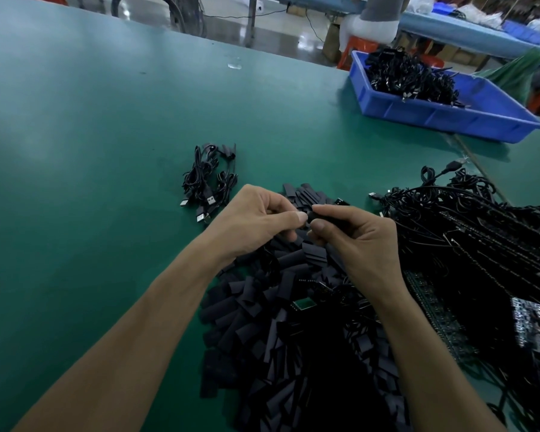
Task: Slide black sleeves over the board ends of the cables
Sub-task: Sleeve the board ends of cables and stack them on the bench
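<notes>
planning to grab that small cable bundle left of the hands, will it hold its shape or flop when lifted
Probably floppy: the small cable bundle is thin cord in loose loops. Its USB plugs stick out free, so they would likely dangle. It looks light, likely sliding on the smooth green table.

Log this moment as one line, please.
phase: sleeving | left hand: pinches black sleeve | right hand: pinches same sleeve | sleeve pile: beneath hands | cable bundle: on table, left of hands
</notes>
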